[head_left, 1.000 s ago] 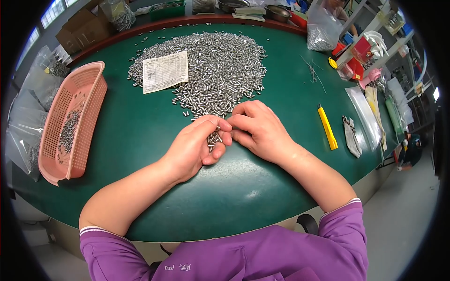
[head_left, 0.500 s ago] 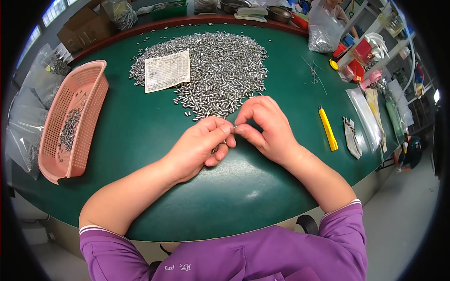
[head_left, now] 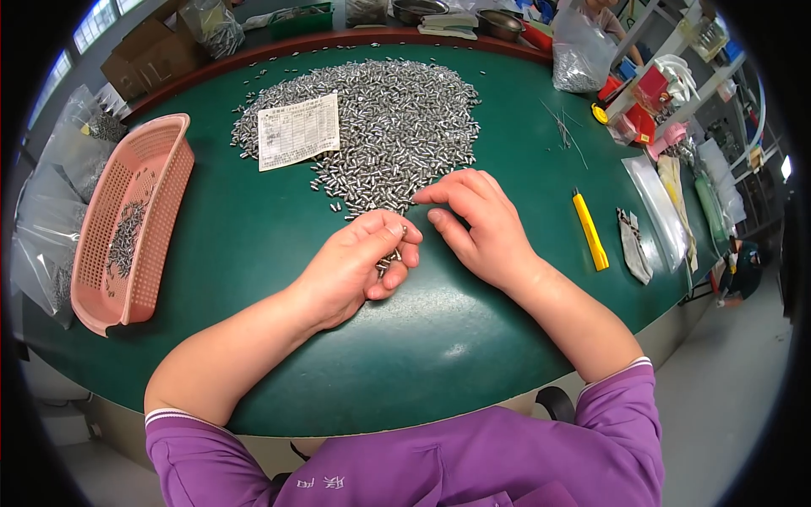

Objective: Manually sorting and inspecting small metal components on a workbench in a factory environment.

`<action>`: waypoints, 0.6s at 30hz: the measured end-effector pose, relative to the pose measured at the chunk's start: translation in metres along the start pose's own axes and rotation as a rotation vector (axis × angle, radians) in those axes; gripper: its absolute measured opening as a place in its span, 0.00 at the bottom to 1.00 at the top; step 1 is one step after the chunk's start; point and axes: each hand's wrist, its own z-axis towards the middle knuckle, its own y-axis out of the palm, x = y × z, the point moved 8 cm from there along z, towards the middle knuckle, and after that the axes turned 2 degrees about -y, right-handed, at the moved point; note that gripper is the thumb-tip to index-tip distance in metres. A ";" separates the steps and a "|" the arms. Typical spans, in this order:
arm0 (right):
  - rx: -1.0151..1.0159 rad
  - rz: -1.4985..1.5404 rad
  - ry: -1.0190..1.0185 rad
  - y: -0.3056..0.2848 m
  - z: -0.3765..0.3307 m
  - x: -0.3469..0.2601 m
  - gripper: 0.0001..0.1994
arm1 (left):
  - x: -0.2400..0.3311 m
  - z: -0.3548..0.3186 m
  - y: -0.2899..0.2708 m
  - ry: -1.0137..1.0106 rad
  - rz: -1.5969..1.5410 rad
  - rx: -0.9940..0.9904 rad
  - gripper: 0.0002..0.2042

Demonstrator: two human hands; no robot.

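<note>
A broad heap of small silvery metal pins (head_left: 397, 127) covers the far middle of the green table. Just in front of it my left hand (head_left: 359, 258) is closed, palm up, around several of these small pins (head_left: 388, 260); one shows at the thumb and fingertip. To its right, my right hand (head_left: 481, 224) is open, thumb and forefinger apart, with the forefinger tip at the near edge of the heap. I see nothing between those fingers. A printed paper slip (head_left: 298, 131) lies on the heap's left part.
At the left stands a pink perforated basket (head_left: 169, 228) with some pins in it, beside clear plastic bags (head_left: 46, 224). A yellow utility knife (head_left: 590, 230) and thin wires (head_left: 564, 131) lie to the right. A raised red rim (head_left: 372, 36) borders the far edge. Another person sits beyond.
My right hand has parted from the left fingertips and its forefinger has reached out to the heap. The left hand has stayed nearly in place, its held pins now more visible.
</note>
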 end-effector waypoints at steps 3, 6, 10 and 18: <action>-0.025 -0.029 0.045 0.003 -0.001 0.004 0.10 | 0.001 -0.001 0.000 0.001 -0.011 0.001 0.11; -0.045 -0.037 0.079 0.007 -0.003 0.010 0.10 | 0.003 -0.002 -0.002 0.028 -0.033 0.025 0.13; -0.074 -0.056 0.110 0.010 -0.004 0.015 0.09 | 0.002 -0.001 -0.006 0.040 -0.063 0.036 0.13; -0.063 -0.092 0.105 0.006 -0.002 0.014 0.08 | 0.002 -0.002 -0.005 0.028 -0.063 0.045 0.11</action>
